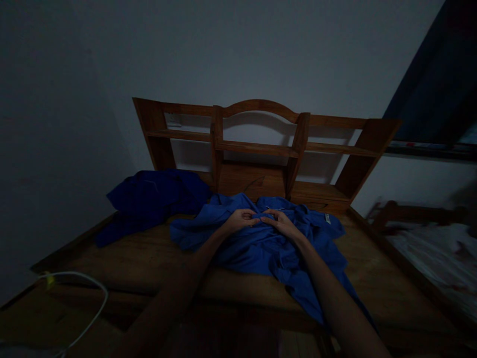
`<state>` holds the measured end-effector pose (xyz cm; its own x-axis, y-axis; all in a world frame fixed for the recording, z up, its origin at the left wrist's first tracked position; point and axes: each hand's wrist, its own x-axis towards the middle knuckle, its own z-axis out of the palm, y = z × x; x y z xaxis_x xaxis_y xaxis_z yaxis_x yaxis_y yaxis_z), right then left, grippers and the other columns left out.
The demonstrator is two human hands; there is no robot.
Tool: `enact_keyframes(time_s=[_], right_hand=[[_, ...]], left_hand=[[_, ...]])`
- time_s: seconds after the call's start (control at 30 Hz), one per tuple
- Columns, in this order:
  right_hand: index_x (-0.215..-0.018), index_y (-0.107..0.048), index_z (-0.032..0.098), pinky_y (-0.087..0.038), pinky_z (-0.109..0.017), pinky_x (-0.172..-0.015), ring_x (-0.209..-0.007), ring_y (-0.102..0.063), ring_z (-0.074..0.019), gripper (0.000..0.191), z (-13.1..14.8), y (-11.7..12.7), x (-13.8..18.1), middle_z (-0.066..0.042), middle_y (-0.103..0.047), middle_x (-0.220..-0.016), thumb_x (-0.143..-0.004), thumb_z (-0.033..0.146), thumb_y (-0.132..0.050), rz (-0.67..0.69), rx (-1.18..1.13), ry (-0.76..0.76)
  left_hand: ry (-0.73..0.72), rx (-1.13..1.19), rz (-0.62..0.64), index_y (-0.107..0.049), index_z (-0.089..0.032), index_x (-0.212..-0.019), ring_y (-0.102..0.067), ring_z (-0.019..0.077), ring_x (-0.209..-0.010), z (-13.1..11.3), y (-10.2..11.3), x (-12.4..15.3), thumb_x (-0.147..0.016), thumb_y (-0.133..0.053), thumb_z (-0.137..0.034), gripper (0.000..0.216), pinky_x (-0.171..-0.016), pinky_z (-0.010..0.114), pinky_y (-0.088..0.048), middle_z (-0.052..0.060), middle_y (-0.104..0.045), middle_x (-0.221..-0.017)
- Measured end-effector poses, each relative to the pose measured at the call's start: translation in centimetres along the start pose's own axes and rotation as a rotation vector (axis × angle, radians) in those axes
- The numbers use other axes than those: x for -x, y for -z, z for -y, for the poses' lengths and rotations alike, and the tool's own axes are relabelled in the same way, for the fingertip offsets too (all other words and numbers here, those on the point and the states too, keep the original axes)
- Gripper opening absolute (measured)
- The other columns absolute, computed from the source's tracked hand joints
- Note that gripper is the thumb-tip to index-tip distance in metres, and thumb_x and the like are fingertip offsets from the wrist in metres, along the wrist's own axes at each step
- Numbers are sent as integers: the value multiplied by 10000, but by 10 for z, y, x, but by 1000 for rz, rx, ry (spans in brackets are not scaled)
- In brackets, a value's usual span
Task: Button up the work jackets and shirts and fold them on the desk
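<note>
A blue garment [253, 251] lies crumpled across the middle of the wooden desk, one part hanging over the front edge at the right. My left hand [240, 220] pinches a fold of its cloth near the middle. Close beside it, my right hand [280, 222] grips the same fold between thumb and fingers. The fingertips of both hands nearly meet. A small white label [327, 218] shows on the garment's right side. The dim light hides what kind of garment it is.
A darker blue cloth [160, 199] is heaped at the desk's back left. Behind stands a wooden shelf unit [257, 145] against the wall. A white cable [97, 283] loops at the front left. To the right is a bed [436, 248] with pale bedding.
</note>
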<state>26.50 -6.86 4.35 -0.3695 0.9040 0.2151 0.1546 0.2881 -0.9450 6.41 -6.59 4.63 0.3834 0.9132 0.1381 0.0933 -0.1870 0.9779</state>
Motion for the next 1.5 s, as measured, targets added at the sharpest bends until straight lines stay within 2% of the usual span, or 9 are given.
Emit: enact_keyframes(time_s=[0.2, 0.43, 0.67, 0.9, 1.07, 1.33, 1.5], right_hand=[[-945, -660, 181, -481, -277, -731, -825, -606, -171, 361, 4, 1, 1, -23, -657, -896, -721, 463, -657, 6, 8, 21], [-964, -654, 181, -481, -276, -714, -789, -615, -168, 375, 6, 1, 3, -18, -668, -877, -712, 459, -671, 25, -40, -8], [-929, -658, 167, -473, -267, -725, -762, -619, -151, 359, 6, 4, 4, -14, -680, -858, -683, 422, -715, 65, -119, -41], [-918, -660, 172, -472, -258, -668, -688, -615, -137, 399, 2, 6, 3, -9, -683, -811, -611, 401, -772, 85, -190, -118], [-867, -672, 164, -458, -235, -659, -684, -603, -121, 365, 1, 6, 3, -3, -677, -811, -611, 405, -768, 86, -161, -80], [-875, -674, 156, -468, -252, -652, -687, -603, -143, 425, 8, 3, 5, -16, -670, -786, -601, 470, -755, 70, -80, -80], [-871, -671, 156, -475, -256, -647, -683, -600, -144, 431, 9, 6, 7, -7, -665, -775, -604, 485, -749, 127, -71, -117]], left_hand=[[-16, 41, 28, -666, -123, -792, -596, 126, -631, -2, 1, 2, -661, -733, -394, 308, -605, 228, -461, 23, -653, -678], [-17, 146, 73, -669, -126, -792, -570, 102, -596, 6, 0, -1, -664, -734, -382, 294, -598, 214, -442, 3, -637, -653], [-14, 85, 45, -656, -115, -812, -578, 120, -626, 5, 0, -2, -657, -733, -396, 330, -614, 227, -442, 25, -643, -677], [-30, 71, 59, -643, -114, -819, -590, 122, -644, 1, 0, -1, -664, -732, -379, 320, -663, 239, -451, 15, -642, -677], [-11, 80, 64, -644, -123, -834, -609, 130, -664, 3, 0, -1, -664, -737, -364, 309, -690, 251, -464, 15, -657, -687], [82, 110, 111, -648, -117, -819, -596, 124, -648, 7, 5, -1, -595, -789, -364, 363, -612, 227, -445, 23, -663, -704], [87, 103, 109, -638, -115, -811, -555, 102, -610, 7, 3, -1, -615, -768, -402, 371, -557, 203, -397, 6, -625, -666]])
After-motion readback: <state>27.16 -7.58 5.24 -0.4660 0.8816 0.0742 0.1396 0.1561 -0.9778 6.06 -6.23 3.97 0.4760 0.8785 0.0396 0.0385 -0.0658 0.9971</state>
